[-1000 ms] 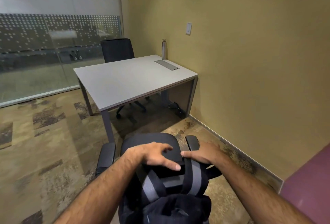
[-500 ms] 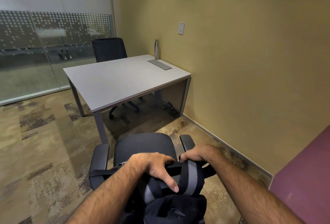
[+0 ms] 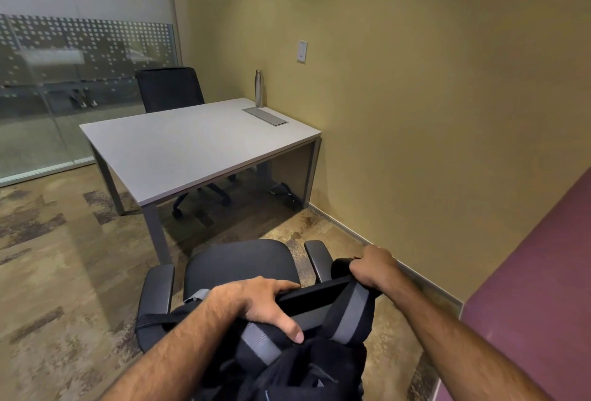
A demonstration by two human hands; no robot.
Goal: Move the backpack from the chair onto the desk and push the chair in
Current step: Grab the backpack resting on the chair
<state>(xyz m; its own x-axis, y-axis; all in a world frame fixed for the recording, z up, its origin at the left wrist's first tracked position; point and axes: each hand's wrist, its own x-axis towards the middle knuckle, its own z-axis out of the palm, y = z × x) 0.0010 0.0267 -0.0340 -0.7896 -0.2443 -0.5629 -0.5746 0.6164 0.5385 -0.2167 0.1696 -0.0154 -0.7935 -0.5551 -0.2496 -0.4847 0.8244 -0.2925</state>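
Head view: the black backpack (image 3: pixel 307 346) with grey straps sits at 6 o'clock, over the seat of the near chair (image 3: pixel 240 263). The left hand (image 3: pixel 256 304), its grip closed over the backpack's top edge, holds it at centre. The right hand (image 3: pixel 372 268), grip clenched around a strap, is at 4 o'clock. The grey bench (image 3: pixel 192 147) stands at 12 o'clock, a steel bottle (image 3: pixel 259 88) at its far corner.

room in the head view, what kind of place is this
Most likely a small office meeting room. A plain grey desk stands against the wall with a dark office chair behind it, a frosted glass partition closes one side, and patterned carpet covers the floor.
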